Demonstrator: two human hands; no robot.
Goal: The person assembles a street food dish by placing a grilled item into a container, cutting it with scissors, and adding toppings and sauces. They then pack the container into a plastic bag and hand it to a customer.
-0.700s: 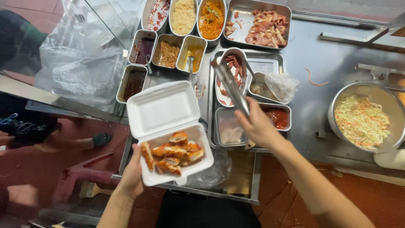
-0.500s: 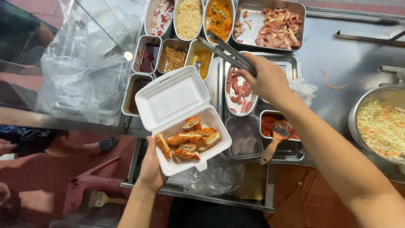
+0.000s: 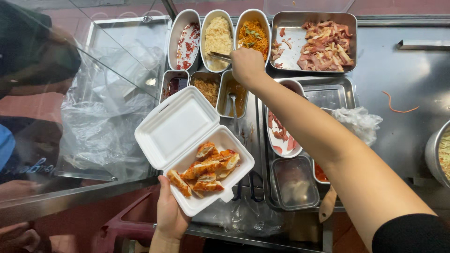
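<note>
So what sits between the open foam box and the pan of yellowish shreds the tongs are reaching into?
In the head view, two small tins lie between the foam box and that pan: one of brown crumbs, one of sauce with a spoon.

Left hand [image 3: 169, 213] under an open white foam clamshell box [image 3: 190, 140] of sliced orange-glazed meat [image 3: 206, 168], right hand [image 3: 247, 65] gripping metal tongs [image 3: 219, 57] over an oval steel pan of pale shredded filling [image 3: 217, 37], rectangular steel tray of sliced pork [image 3: 287, 28] beside.

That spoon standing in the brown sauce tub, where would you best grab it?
Grip the spoon by its long handle, which lies over the near rim of the sauce tub, coming from above on the side nearest the person. Its bowl sits down in the sauce, so the handle is the clean, free part.
</note>
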